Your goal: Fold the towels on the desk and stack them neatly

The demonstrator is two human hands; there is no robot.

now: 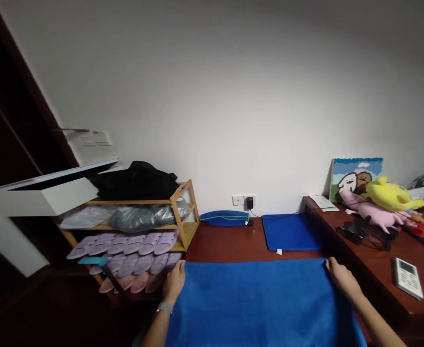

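Observation:
A large blue cloth [258,303] is stretched between my hands, its top edge nearly straight and its lower part running out of view. My left hand [174,281] grips the top left corner, with a watch on the wrist. At the top right corner, my right hand [342,278] is closed on the same cloth. Beyond it, on the reddish-brown table [226,243], lies a flat blue cloth [291,233] with a small white tag. A folded blue cloth with green edging [224,218] rests against the wall.
A wooden rack [186,217] at the left holds slippers [139,243], plastic bags and a black bag [137,180]. On the right, a higher surface [374,260] bears plush toys [389,193], cables, a dog picture [356,176] and a white remote [408,278]. A plug [250,202] sits in the wall socket.

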